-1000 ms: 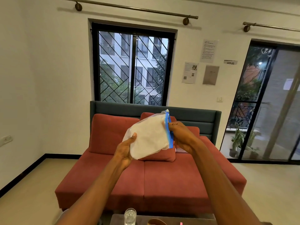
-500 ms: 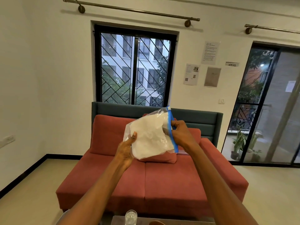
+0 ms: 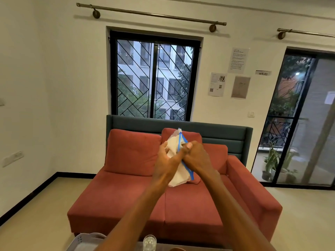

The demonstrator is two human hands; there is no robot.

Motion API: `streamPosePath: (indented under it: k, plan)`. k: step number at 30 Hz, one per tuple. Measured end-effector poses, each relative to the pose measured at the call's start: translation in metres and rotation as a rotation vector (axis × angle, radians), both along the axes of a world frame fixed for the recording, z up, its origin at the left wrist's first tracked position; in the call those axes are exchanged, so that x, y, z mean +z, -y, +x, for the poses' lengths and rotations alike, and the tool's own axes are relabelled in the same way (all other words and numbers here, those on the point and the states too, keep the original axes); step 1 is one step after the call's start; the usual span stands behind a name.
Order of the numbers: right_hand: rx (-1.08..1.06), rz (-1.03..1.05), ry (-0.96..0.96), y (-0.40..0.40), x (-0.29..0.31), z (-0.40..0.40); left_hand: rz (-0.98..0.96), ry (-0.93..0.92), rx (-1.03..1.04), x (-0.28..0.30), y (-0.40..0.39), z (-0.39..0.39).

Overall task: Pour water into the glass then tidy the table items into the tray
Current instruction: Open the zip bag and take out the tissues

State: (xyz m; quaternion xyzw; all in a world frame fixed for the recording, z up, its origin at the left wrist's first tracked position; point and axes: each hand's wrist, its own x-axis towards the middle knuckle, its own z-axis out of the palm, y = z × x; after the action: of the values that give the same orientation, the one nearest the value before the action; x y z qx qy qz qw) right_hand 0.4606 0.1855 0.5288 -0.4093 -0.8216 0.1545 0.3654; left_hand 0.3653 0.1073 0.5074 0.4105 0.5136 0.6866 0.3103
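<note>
Clear glass (image 3: 149, 242) and grey tray (image 3: 85, 241) at the bottom edge, nearest. Above them, raised mid-air: left hand (image 3: 167, 163) and right hand (image 3: 196, 157), knuckles together, fingers curled, squeezing a blue-zippered plastic bag (image 3: 178, 173) of white material between them. Beyond, red sofa (image 3: 126, 192), barred window (image 3: 155, 77).

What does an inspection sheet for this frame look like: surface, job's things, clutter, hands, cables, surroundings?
Surface: table only a sliver at the bottom edge.
Job's things: zip bag with blue seal and white contents, held up in the air; glass upright on the table; pale tray corner at lower left.
Clutter: nothing seen.
Hands: left hand and right hand both grip the bag.
Cables: nothing seen.
Surroundings: red sofa, barred window, glass door.
</note>
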Motion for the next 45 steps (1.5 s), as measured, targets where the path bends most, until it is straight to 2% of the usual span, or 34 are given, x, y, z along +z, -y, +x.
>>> streamPosePath:
  k: [3, 7, 16, 20, 23, 28, 31, 33, 39, 45]
  plan:
    - [0.002, 0.019, 0.098, 0.008, -0.006, -0.003, -0.064, -0.095, 0.112, -0.005, -0.001, 0.004]
    - [0.027, -0.011, 0.102, 0.01, -0.012, -0.001, -0.115, -0.064, 0.149, -0.019, -0.004, -0.007]
    - [0.241, -0.286, -0.144, 0.011, -0.02, -0.002, -0.125, -0.082, 0.219, -0.023, -0.004, -0.016]
    - [0.229, -0.356, -0.177, 0.01, -0.02, -0.002, -0.144, -0.065, 0.107, -0.024, -0.002, -0.019]
    - [0.176, -0.305, -0.079, 0.008, -0.023, -0.006, -0.183, -0.142, 0.104, -0.026, -0.001, -0.019]
    - [-0.031, 0.062, 0.209, 0.014, -0.03, -0.01, -0.129, -0.382, 0.286, -0.028, -0.003, -0.027]
    - [-0.058, 0.111, 0.244, 0.014, -0.032, -0.012, -0.136, -0.517, 0.311, -0.025, -0.006, -0.033]
    - [-0.025, 0.089, 0.183, 0.014, -0.032, -0.014, -0.164, -0.581, 0.332, -0.023, -0.007, -0.037]
    - [0.083, -0.099, -0.187, 0.016, -0.019, -0.022, -0.244, -0.611, 0.377, -0.016, -0.006, -0.046]
    - [0.069, 0.053, -0.319, 0.021, -0.009, -0.025, -0.296, -0.58, 0.388, -0.005, -0.007, -0.049]
